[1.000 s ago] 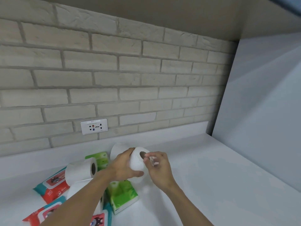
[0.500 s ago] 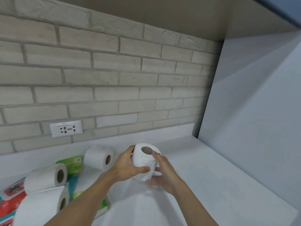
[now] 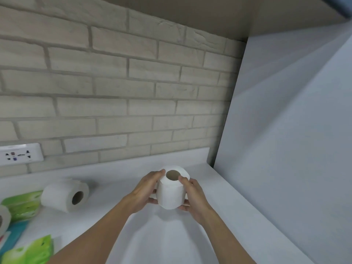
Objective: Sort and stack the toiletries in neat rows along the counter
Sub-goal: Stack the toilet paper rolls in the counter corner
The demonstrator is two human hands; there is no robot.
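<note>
**A:** A pale bench (image 3: 238, 216) runs along a cream brick wall (image 3: 114, 82) to a grey side panel (image 3: 285, 149) on the right. What are the hands doing?

**B:** Both grip one white toilet roll (image 3: 171, 195). The left hand (image 3: 144, 191) curls round its left side and the right hand (image 3: 194, 197) round its right, one digit on the top rim. The roll is upright, core hole up. I cannot tell whether it touches the bench.

**A:** What has just changed?

**B:** A second ago it was tipped, core facing the viewer, over the pile. Now it is on end and further right, near the corner. It is well apart from a second roll (image 3: 62, 195) lying on its side and the green tissue packs (image 3: 21, 204) at the left.

**A:** Meaning?

**B:** Probably this roll starts a row here. The rest looks unsorted.
</note>
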